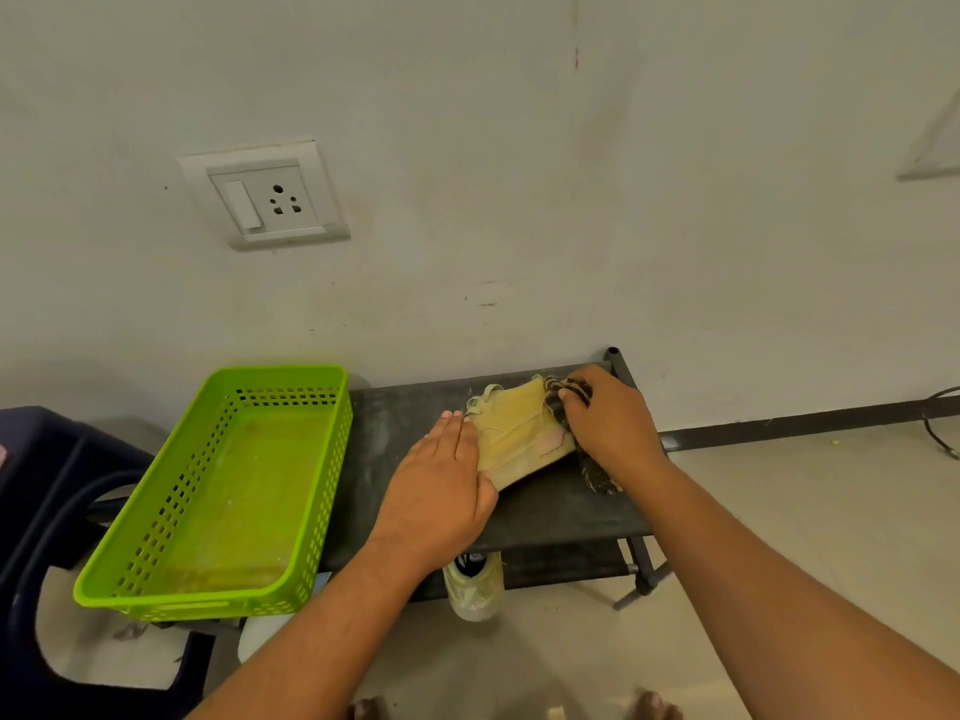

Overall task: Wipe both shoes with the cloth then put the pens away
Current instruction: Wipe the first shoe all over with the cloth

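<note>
A pale yellow shoe [519,433] lies on its side on the top shelf of a dark rack [550,511], sole toward me. My left hand [441,480] rests flat against its near end, holding it still. My right hand [608,418] presses a dark patterned cloth [597,472] onto the shoe's right end; part of the cloth hangs below my wrist. A second pale shoe [475,587] stands on the lower shelf, toe pointing out. No pens are in view.
A green perforated basket [291,397] sits empty at the rack's left end. A dark blue plastic stool [47,511] stands at the far left. The wall with a socket [265,200] is right behind the rack. A cable [935,423] lies on the floor at right.
</note>
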